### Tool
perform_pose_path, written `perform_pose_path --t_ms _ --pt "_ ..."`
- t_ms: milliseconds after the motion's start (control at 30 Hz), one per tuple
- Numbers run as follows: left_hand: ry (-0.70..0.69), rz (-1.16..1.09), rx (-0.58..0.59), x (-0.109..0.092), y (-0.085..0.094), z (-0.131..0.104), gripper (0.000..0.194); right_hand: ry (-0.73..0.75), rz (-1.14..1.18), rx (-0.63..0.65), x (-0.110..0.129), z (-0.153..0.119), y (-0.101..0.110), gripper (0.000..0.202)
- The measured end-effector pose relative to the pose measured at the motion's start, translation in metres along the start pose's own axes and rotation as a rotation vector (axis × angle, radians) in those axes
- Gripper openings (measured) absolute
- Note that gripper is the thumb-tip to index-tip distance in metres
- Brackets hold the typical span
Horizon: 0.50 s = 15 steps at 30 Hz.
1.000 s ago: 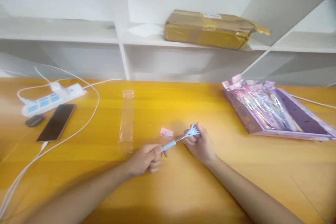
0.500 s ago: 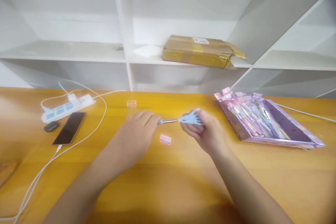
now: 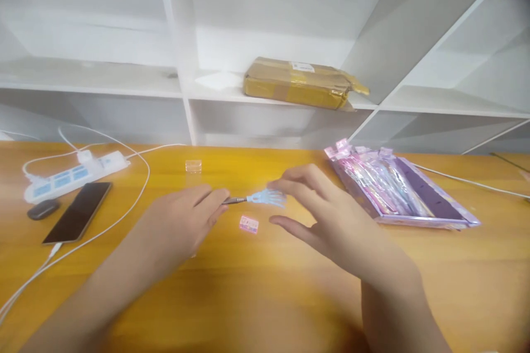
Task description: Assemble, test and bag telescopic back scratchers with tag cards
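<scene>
My left hand point(image 3: 188, 220) is closed round the handle end of a small back scratcher point(image 3: 265, 197). Its light-blue, hand-shaped head points right on a thin metal shaft, and most of the handle is hidden in my fist. Thumb and fingers apart, my right hand point(image 3: 327, 209) is at the tips of the blue head; whether a fingertip touches it I cannot tell. Below the scratcher a small pink printed card point(image 3: 249, 224) lies on the wooden table point(image 3: 265, 287).
On the right, a purple box point(image 3: 434, 223) holds several wrapped packets point(image 3: 385, 182). A power strip point(image 3: 77, 176), a phone point(image 3: 78, 213), a black oval object point(image 3: 43, 209) and white cables are on the left. Behind, a taped carton point(image 3: 298, 83) rests on a white shelf.
My right hand has let go of the scratcher's blue head and opened its fingers. Less of the metal shaft shows between my left hand and the head. The view has shifted right.
</scene>
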State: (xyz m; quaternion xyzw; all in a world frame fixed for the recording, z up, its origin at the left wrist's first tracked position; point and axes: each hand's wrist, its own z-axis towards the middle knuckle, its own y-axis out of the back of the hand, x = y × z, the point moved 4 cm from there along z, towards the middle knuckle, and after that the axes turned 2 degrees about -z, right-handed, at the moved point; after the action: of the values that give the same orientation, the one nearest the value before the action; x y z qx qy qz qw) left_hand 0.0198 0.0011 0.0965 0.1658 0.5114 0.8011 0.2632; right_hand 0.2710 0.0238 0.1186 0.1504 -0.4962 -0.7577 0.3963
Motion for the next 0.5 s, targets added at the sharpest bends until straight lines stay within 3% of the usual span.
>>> perform_pose_path --t_ms 167,400,500 --pt "-0.092 0.044 -0.041 -0.017 0.001 0.002 0.025 0.155 -0.15 -0.094 0.016 0.004 -0.011 0.018" --pt "-0.115 0.112 -0.139 -0.022 0.007 -0.001 0.017 0.217 -0.124 -0.046 0.028 0.008 -0.02 0.023" --pt "-0.139 0.111 -0.134 -0.022 0.006 -0.002 0.024 0.211 -0.121 -0.053 0.03 0.008 -0.019 0.028"
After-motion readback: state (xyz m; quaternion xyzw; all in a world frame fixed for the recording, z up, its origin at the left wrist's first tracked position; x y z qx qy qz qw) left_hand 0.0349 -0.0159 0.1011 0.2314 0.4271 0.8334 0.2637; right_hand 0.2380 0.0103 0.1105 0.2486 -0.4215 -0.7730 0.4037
